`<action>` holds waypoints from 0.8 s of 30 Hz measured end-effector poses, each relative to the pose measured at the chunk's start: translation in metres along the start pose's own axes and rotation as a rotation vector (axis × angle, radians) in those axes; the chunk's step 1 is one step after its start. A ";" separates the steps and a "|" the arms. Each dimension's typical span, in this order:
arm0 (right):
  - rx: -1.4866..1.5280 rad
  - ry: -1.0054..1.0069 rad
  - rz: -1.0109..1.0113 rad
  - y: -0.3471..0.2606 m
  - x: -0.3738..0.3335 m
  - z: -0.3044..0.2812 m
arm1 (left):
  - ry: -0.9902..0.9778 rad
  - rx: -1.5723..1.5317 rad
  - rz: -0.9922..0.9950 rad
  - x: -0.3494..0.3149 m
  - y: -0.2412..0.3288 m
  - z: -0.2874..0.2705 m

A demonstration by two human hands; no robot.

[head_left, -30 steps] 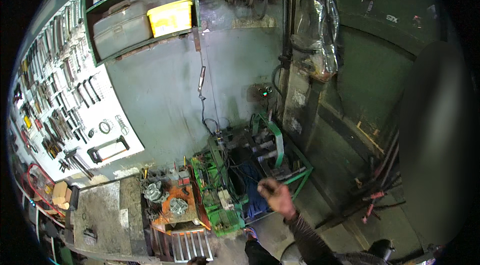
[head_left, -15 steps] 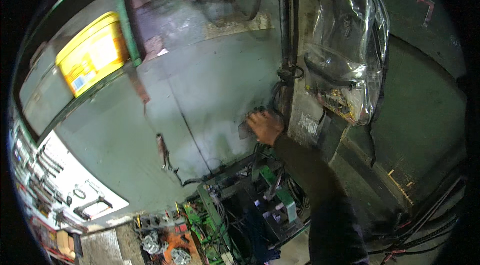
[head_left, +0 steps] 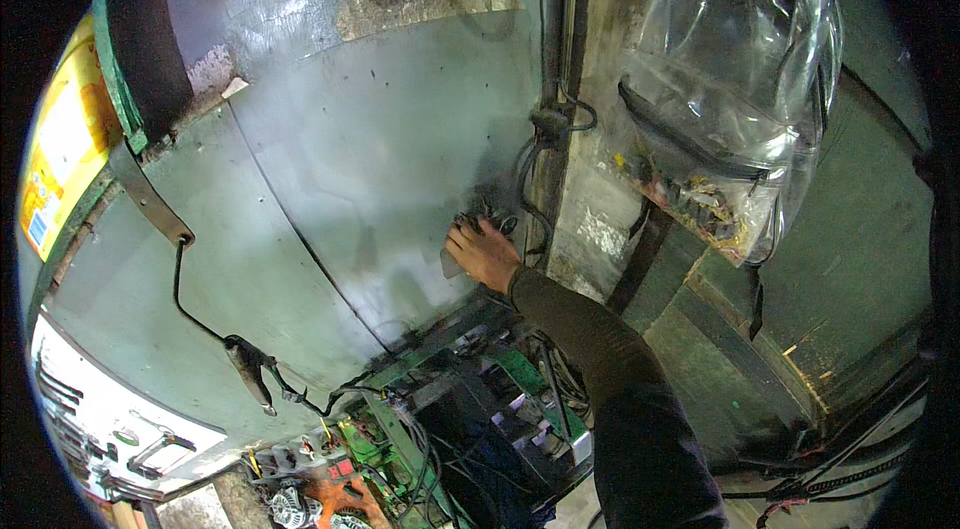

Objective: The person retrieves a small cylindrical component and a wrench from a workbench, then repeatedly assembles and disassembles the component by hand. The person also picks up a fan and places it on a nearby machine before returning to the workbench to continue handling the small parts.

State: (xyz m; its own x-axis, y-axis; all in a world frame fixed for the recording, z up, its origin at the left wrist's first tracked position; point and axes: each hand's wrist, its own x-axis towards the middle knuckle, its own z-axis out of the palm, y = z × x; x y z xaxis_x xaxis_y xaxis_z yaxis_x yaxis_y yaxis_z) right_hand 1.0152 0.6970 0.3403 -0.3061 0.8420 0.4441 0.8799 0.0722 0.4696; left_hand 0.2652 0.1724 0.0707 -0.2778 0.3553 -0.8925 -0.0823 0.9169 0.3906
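Right hand (head_left: 485,254) is resting at the grey-green wall panel (head_left: 350,129), right over a dark fitting (head_left: 508,224) mounted low on it, near the corner. Fingers are lying bent and fairly close together, back of the hand facing the camera. The hand is hiding much of the fitting — only dark rounded bits are showing above and right of the knuckles. Thumb is hard to pick out; can't tell if the hand is gripping or just touching. Left hand is sitting out of frame, so can't tell its state. Dark sleeve (head_left: 590,339) is coming up from the lower edge and is blocking part of the green-framed machine (head_left: 520,369) below; the machine's insides are sinking into shadow and tangled cable.

Black cable (head_left: 526,169) is bending down just right of the fitting, beside a dark vertical pipe (head_left: 560,39). Clear plastic bag (head_left: 735,79) is hanging further right, glare masking some of it, top getting cut off; small bits are bunching at its bottom, too jumbled to identify. On the left, a dark-handled tool (head_left: 248,369) is hanging on a cord. Yellow container (head_left: 65,139) is getting clipped by the fisheye rim — same for the white tool board (head_left: 90,419) beneath.
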 end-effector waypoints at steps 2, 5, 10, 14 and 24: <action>-0.023 0.030 -0.017 -0.001 0.000 0.004 | 0.003 -0.062 0.075 0.005 0.001 0.000; -0.005 -0.034 -0.023 -0.001 0.005 0.008 | 0.009 -0.175 0.194 0.011 0.006 0.003; 0.119 -0.063 0.032 -0.001 0.002 0.001 | 0.038 -0.194 0.227 0.012 0.022 0.003; 0.356 -0.127 0.178 -0.004 -0.008 -0.020 | 0.095 -0.133 0.265 0.002 0.015 0.003; 0.983 0.543 0.763 0.019 -0.054 -0.204 | 0.129 -0.377 0.334 -0.009 -0.068 -0.031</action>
State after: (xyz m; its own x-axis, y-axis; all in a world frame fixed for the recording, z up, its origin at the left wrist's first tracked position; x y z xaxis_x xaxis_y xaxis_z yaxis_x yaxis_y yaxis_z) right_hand 0.9747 0.5439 0.4812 0.4677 0.5448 0.6960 0.7170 0.2267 -0.6592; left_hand 0.2431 0.1015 0.0590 -0.4614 0.5699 -0.6799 -0.3015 0.6200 0.7243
